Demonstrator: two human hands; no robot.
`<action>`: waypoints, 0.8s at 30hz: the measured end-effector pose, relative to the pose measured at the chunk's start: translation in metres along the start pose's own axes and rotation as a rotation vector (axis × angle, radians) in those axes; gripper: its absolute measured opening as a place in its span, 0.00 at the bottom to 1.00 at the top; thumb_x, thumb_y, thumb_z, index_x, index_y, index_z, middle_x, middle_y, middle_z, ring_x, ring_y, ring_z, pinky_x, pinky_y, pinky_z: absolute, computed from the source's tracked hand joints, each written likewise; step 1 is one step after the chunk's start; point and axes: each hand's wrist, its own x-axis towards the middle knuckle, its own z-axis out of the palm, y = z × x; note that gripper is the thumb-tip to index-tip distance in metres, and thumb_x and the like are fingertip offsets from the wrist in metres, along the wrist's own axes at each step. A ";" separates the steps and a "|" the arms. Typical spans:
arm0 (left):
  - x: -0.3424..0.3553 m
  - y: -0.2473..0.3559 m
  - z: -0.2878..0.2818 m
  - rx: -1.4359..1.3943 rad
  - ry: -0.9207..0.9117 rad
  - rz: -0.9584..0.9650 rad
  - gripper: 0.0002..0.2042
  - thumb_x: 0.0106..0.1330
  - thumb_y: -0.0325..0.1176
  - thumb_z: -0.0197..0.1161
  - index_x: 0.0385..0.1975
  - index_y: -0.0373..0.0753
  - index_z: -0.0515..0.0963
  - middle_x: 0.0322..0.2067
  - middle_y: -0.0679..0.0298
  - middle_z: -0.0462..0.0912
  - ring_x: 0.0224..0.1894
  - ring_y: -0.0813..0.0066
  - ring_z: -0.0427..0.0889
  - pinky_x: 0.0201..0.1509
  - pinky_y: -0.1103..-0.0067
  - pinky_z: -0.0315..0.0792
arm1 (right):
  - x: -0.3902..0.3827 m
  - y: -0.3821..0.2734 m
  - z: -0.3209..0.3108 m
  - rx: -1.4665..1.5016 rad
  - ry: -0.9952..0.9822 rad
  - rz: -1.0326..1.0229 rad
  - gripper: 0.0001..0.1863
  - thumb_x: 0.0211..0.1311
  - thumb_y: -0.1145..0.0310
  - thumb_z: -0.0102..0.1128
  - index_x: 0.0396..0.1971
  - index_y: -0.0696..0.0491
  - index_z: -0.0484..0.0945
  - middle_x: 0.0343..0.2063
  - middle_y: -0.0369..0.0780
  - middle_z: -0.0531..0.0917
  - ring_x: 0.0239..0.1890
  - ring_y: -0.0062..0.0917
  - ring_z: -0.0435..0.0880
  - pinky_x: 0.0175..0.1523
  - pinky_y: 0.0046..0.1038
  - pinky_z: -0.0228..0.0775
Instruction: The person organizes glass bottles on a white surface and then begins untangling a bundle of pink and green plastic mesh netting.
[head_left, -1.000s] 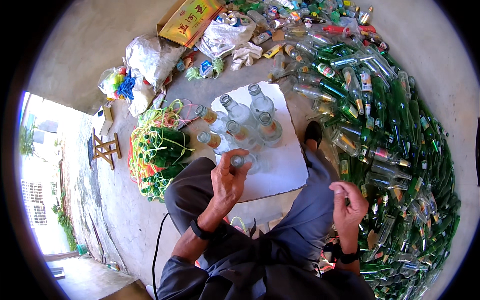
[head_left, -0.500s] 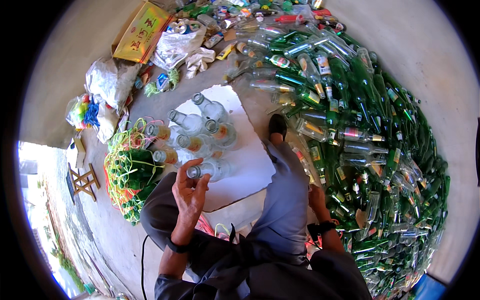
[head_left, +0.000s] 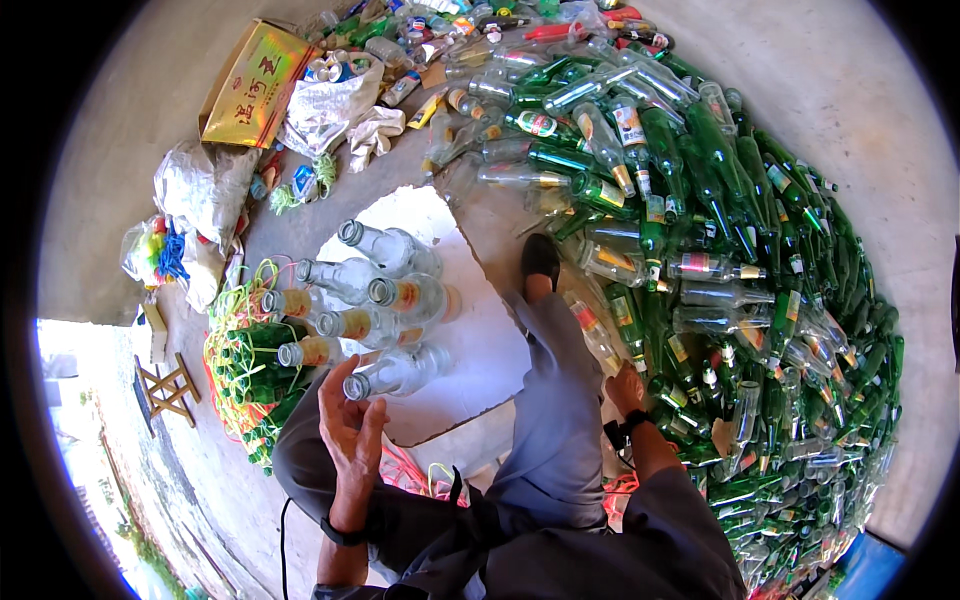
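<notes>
Several clear glass bottles [head_left: 385, 322] stand upright in a cluster on a white board [head_left: 465, 355] in front of me. My left hand [head_left: 350, 432] is beside the nearest clear bottle [head_left: 405, 372], thumb and fingers apart around the side of its mouth, holding nothing. On my right, my right hand [head_left: 626, 388] is closed at the neck of a clear labelled bottle [head_left: 590, 325], which lies at the edge of a big heap of bottles. Part of its grip is hidden by the hand itself.
The heap of green and clear bottles [head_left: 700, 190] fills the right side. Left of the board sits a netted bundle of green bottles [head_left: 255, 360]. Farther off are a yellow carton [head_left: 258, 85], white sacks [head_left: 200, 195] and a small wooden stand [head_left: 167, 392].
My left hand has drawn back slightly from the nearest bottle, its fingers wider apart. My right hand has moved forward to the lying bottle's neck. The whole view has shifted a little.
</notes>
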 end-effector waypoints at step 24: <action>-0.022 -0.029 -0.018 0.100 0.093 0.035 0.26 0.62 0.20 0.60 0.63 0.31 0.65 0.57 0.54 0.74 0.25 0.82 0.78 0.28 0.83 0.75 | -0.032 -0.053 -0.056 0.155 0.192 -0.503 0.19 0.64 0.69 0.57 0.53 0.59 0.69 0.35 0.54 0.81 0.35 0.51 0.82 0.39 0.47 0.75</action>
